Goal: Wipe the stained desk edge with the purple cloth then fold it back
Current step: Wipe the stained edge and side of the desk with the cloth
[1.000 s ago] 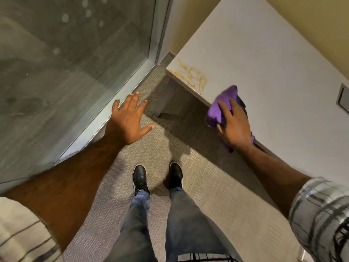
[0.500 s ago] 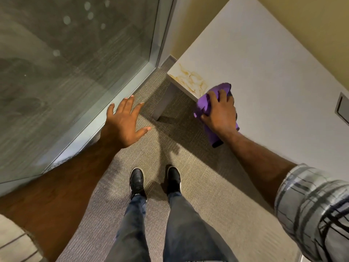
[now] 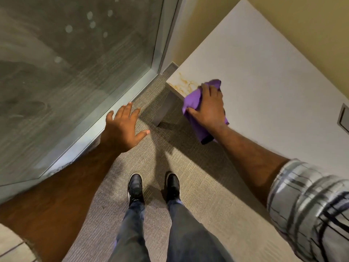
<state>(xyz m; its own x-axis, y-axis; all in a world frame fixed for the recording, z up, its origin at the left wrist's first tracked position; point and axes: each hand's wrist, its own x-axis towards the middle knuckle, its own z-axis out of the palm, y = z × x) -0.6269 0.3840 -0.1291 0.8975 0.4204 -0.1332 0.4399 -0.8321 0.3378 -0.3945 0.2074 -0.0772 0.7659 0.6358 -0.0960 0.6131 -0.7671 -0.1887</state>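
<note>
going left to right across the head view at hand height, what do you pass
glass door → left hand, open and spread over the carpet → desk leg → purple cloth → right hand, pressing the cloth on the desk edge → bare desk top → recessed plate at the far right

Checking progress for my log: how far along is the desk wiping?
Done: the right hand has the purple cloth pressed on the desk corner. In hand: the cloth sits at the edge of the orange stain, which is mostly unwiped. Left: clearing the stain, then folding the cloth.
</note>
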